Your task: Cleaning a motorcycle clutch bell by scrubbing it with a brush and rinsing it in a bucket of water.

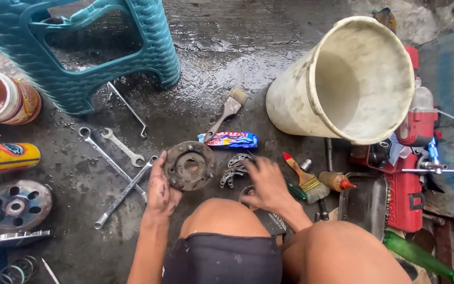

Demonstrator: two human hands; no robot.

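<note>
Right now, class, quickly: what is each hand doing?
Left hand: closed on the round metal plate, gripping its edge.
Right hand: open, fingers spread over the curved metal shoes on the floor.

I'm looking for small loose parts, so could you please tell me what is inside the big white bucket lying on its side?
The white bucket shows only stained inner walls; its near-side inner wall is hidden.
</note>
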